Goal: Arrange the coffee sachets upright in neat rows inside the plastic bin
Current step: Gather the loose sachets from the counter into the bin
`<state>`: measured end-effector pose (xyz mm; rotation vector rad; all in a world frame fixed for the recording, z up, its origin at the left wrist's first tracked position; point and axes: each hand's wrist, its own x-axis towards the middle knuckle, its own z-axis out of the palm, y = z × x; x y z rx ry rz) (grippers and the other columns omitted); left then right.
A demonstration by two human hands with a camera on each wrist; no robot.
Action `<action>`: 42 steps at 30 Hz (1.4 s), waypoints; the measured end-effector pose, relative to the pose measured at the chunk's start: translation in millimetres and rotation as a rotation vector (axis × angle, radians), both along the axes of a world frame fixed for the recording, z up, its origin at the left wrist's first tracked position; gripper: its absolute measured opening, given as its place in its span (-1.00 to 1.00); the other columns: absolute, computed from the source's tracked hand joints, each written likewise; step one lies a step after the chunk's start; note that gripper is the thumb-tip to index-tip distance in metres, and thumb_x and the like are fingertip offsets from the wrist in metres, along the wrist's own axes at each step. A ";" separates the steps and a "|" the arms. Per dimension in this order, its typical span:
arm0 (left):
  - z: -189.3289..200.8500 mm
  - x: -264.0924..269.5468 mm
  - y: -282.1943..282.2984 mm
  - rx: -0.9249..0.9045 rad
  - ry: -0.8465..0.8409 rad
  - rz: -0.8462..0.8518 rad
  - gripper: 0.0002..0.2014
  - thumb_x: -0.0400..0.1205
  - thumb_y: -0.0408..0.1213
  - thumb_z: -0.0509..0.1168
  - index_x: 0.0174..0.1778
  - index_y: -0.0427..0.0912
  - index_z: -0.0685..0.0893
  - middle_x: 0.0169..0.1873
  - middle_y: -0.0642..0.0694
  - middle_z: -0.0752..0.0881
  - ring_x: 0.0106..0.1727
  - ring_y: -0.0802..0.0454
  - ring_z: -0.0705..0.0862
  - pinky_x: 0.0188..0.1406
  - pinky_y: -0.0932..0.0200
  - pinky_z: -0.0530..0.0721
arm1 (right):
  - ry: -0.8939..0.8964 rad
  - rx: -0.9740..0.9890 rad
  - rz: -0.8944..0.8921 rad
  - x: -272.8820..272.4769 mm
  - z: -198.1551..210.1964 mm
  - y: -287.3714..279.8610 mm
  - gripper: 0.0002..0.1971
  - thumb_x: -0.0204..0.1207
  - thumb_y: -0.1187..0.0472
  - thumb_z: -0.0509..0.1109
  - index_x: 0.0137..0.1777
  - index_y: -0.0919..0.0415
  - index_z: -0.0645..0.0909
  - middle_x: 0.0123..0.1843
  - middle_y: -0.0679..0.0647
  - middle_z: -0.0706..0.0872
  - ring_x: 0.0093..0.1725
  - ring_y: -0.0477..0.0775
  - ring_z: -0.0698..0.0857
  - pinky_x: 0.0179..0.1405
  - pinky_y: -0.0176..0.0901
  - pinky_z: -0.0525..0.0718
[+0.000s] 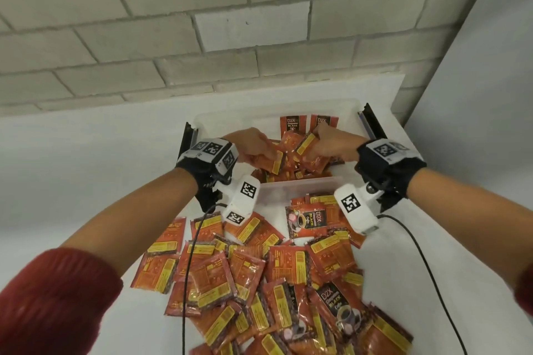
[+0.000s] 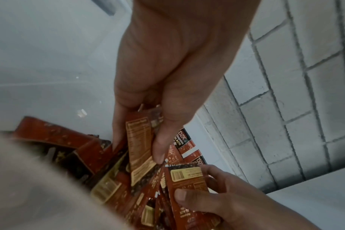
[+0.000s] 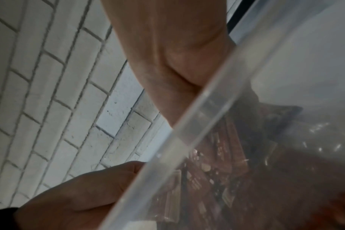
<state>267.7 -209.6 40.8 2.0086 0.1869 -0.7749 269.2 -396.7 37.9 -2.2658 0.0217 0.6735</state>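
Plastic bin (image 1: 300,183) — left hand (image 1: 253,147), right hand (image 1: 327,144) each pinching coffee sachets (image 1: 305,153) between thumb and fingers (loose pile beneath fingertips).

hands: 2, left (image 1: 253,147), right (image 1: 328,144) | bin (image 1: 300,184): 1 | sachets upright beyond fingertips (image 1: 292,124): 2 | loose sachets (image 1: 259,277) behind wrists: dozens, too many to count

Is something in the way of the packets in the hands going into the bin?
Nothing blocks them. Both the left hand and right hand already hold coffee sachets inside the open plastic bin. Loose sachets lying in the bin clutter the spot below them, though.
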 end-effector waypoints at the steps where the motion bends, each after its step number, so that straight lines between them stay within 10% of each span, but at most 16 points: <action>1: 1.1 -0.3 -0.7 -0.006 -0.014 0.002 -0.87 0.54 -0.55 0.41 -0.13 -0.27 0.62 -0.25 -0.10 0.74 -0.35 0.08 0.76 -0.38 0.26 0.76 | -0.006 -0.009 0.004 -0.9 -0.2 -1.4 -0.52 0.40 0.40 0.57 0.20 0.26 0.38 0.17 0.19 0.63 0.17 0.19 0.67 0.21 0.10 0.69; 4: 5.0 2.4 -0.5 0.089 -0.081 -0.066 -0.81 0.52 -0.41 0.48 -0.03 -0.14 0.66 -0.04 -0.14 0.75 -0.12 0.03 0.73 -0.17 0.21 0.76 | -0.055 -0.048 0.037 -3.4 3.8 -5.3 -0.30 0.38 0.33 0.59 0.47 0.33 0.33 0.32 0.20 0.57 0.24 0.20 0.61 0.23 0.10 0.67; 9: 20.9 -0.8 7.3 0.287 -0.163 -0.130 -0.44 0.47 -0.13 0.54 0.38 -0.07 0.57 0.31 -0.04 0.58 0.35 -0.05 0.51 0.11 0.05 0.60 | -0.275 -0.046 0.125 -25.3 32.6 -14.0 -0.68 0.47 0.28 0.53 0.19 0.21 0.59 0.17 0.04 0.61 0.13 0.03 0.57 0.02 -0.20 0.52; 15: 65.5 -44.5 27.8 0.160 -0.301 -0.055 -0.67 0.53 -0.27 0.48 0.21 -0.12 0.68 0.17 -0.10 0.71 0.26 0.00 0.63 0.20 0.10 0.63 | -0.353 -0.029 0.288 -82.9 63.7 -30.2 -0.91 0.47 0.20 0.54 -0.12 0.06 0.67 -0.10 -0.12 0.71 -0.10 -0.21 0.66 -0.21 -0.42 0.52; 23: 69.0 -150.1 63.8 0.304 -0.230 -0.034 -0.86 0.60 -0.23 0.38 0.05 -0.10 0.66 -0.02 -0.03 0.73 0.05 0.02 0.69 -0.02 0.17 0.65 | -0.713 -0.423 0.623 -143.4 -9.7 -19.7 -0.39 0.41 0.15 0.56 0.47 0.06 0.48 0.37 0.15 0.51 0.38 0.15 0.48 0.38 0.00 0.51; 32: -28.6 -196.7 123.1 0.671 -0.076 0.295 -0.31 0.54 0.04 0.43 0.50 -0.10 0.30 0.33 -0.34 0.50 0.27 -0.35 0.57 0.25 -0.30 0.59 | -0.620 -0.398 0.096 -160.9 -56.5 -26.6 -0.26 0.39 -0.36 0.38 0.33 0.14 0.25 0.32 0.20 0.41 0.28 0.16 0.41 0.26 0.01 0.39; 42: -46.2 -188.9 124.8 0.465 -0.034 0.449 -0.34 0.49 -0.25 0.53 0.43 -0.23 0.35 0.06 -0.19 0.71 0.07 -0.21 0.71 0.16 -0.18 0.66 | -0.383 0.255 -0.087 -152.3 -60.3 -27.3 -0.37 0.50 0.25 0.50 0.27 -0.11 0.10 0.24 0.09 0.57 0.16 0.04 0.68 -0.01 -0.19 0.74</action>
